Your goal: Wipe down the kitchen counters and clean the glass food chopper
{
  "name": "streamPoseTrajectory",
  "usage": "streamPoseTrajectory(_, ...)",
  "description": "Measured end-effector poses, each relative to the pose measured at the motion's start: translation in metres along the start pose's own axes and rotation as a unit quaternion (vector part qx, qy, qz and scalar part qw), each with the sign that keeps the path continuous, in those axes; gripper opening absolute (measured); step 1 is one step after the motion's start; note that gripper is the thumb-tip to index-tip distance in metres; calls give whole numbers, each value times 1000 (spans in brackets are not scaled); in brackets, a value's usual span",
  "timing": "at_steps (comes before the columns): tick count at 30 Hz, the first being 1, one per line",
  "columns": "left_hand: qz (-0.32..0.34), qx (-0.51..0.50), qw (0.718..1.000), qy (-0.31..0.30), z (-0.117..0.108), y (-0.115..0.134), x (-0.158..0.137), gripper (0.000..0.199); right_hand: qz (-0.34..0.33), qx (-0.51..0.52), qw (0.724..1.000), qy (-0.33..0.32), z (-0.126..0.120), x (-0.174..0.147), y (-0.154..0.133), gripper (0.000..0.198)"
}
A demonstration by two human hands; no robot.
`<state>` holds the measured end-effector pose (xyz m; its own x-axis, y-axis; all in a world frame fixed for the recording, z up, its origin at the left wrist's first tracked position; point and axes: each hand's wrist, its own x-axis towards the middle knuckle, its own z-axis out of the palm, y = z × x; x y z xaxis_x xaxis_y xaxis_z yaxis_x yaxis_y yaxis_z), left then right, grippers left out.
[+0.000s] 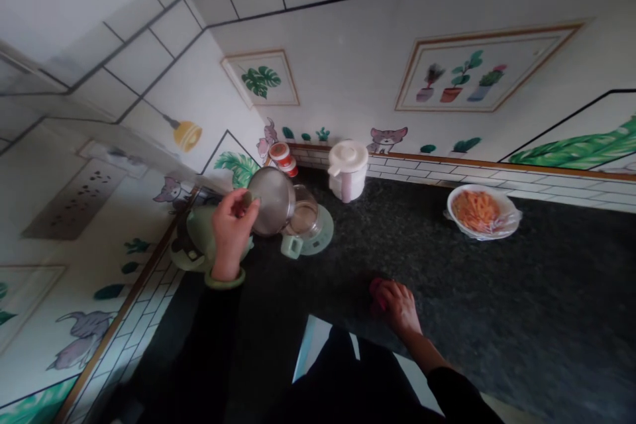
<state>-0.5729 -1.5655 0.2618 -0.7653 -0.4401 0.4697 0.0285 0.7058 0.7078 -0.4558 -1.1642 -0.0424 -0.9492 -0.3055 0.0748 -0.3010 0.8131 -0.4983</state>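
1. Left hand point(231, 228): raised over the counter point(412, 232), a green bangle at its wrist. Its fingers are pinched together on the knob of a round metallic lid point(272, 202).
2. Lid: held steeply tilted, just left of the glass kettle point(305, 212) and partly overlapping it in view. Whether the two touch cannot be told.
3. Glass kettle: upright on a pale green base point(325, 228), its top uncovered, its green handle point(291, 247) towards the person.
4. Right hand point(399, 308): low on the counter near its front edge, fingers curled over a bunched dark pink cloth point(378, 295), which lies against the counter surface.
5. Left of the kettle: a green appliance point(196, 232), partly hidden by the left hand.
6. Behind the kettle: red-and-white containers point(281, 155), stacked in the corner; a white pitcher point(348, 169) stands upright to their right.
7. Far right: a white bowl point(453, 217) of orange shredded food point(477, 211), with clear plastic about it.
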Motion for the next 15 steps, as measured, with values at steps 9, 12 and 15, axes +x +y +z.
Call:
streamPoseTrajectory(9,100,-1,940,-326,97,51,-139,26,20,35,999,-2,-23,-37,5,14)
streamPoseTrajectory(12,124,37,906,-403,153,43,-180,24,87,42,995,9,-47,-81,36,16)
streamPoseTrajectory(15,154,83,875,-452,190,31,-201,23,242,116,959,94,-75,-106,68,17)
